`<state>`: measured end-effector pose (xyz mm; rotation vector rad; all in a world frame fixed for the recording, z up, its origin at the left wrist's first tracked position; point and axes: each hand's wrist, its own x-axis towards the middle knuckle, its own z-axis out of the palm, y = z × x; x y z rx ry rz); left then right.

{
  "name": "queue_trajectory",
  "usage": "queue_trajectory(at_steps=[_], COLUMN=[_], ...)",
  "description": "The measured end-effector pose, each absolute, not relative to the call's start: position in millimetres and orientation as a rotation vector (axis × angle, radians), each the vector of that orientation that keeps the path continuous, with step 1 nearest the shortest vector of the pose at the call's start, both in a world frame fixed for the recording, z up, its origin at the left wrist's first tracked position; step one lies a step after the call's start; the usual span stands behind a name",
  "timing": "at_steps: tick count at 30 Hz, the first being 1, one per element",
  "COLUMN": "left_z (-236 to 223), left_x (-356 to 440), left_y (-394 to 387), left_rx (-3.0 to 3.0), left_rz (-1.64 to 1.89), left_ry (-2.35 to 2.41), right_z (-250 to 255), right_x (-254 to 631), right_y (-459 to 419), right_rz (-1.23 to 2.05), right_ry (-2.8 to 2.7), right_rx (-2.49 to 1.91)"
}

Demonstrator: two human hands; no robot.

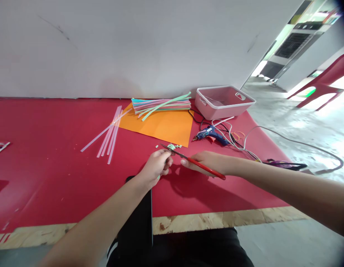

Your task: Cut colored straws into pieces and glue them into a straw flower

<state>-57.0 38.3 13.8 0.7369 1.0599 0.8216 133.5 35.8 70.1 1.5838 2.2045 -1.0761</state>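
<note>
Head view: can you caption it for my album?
Red-handled scissors in the right hand, beside small green pieces.

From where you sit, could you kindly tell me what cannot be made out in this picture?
All in the head view:
Most of the green strip: hidden by the left hand around it.
Green pieces: too small and bunched to count.
Part of the scissors: covered by the right hand.
Pink box: near wall hides part of its floor.
White item: cut off by the left edge.

Glare whitens the floor (295,125) at right; soft shadows darken the red tabletop (77,178).
</note>
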Motion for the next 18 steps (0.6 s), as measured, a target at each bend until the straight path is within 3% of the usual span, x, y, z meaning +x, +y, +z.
queue_trajectory(at_steps=[13, 18], left_z=[18, 16], left_x=[-59, -56], left_y=[38, 37], left_rx=[0.666, 0.645], left_rz=[0.846, 0.898], left_ry=[0.998, 0.965], right_z=[69, 70], right_x=[136, 141], right_y=[37, 37], right_rz=[-1.27, -1.164], right_ry=[2.167, 2.257], right_rx=[1.657, 1.606])
